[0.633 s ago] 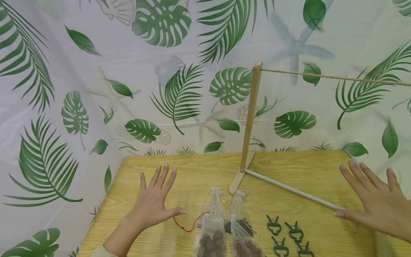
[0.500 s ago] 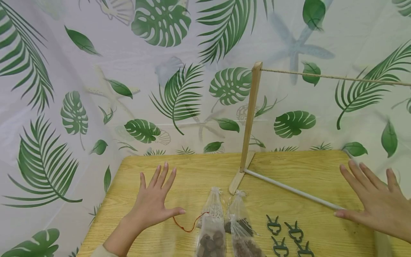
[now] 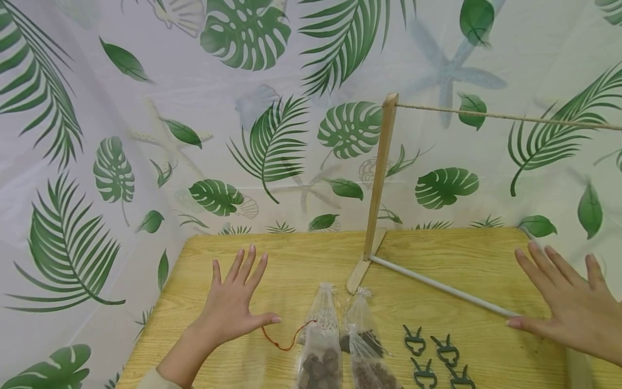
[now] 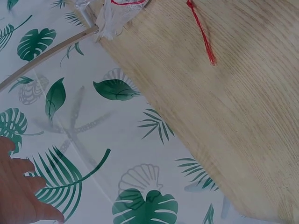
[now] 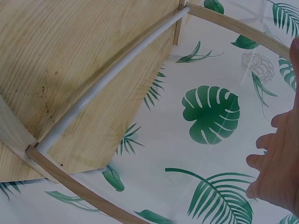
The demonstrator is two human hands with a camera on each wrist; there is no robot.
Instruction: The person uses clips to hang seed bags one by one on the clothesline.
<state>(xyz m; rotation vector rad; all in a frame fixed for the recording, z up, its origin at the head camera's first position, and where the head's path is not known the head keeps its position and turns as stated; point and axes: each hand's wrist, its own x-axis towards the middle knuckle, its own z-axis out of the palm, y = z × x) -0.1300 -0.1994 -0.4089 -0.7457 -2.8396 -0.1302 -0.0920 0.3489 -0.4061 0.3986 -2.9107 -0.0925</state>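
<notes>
My left hand is held with fingers spread above the left part of the wooden table, holding nothing. On the right, my right hand has its fingers spread too, its thumb overlapping the end of a white rod in the head view. Between the hands lie several sheer drawstring pouches, one with round brown pieces and one with reddish-brown bits. A red cord runs from the pouches toward my left thumb. Several dark green clips with two prongs lie nearer my right hand.
A wooden post rises from a flat foot, with twine stretched rightward from its top. The right wrist view shows the white rod joining two wooden uprights. A leaf-patterned curtain hangs behind the table.
</notes>
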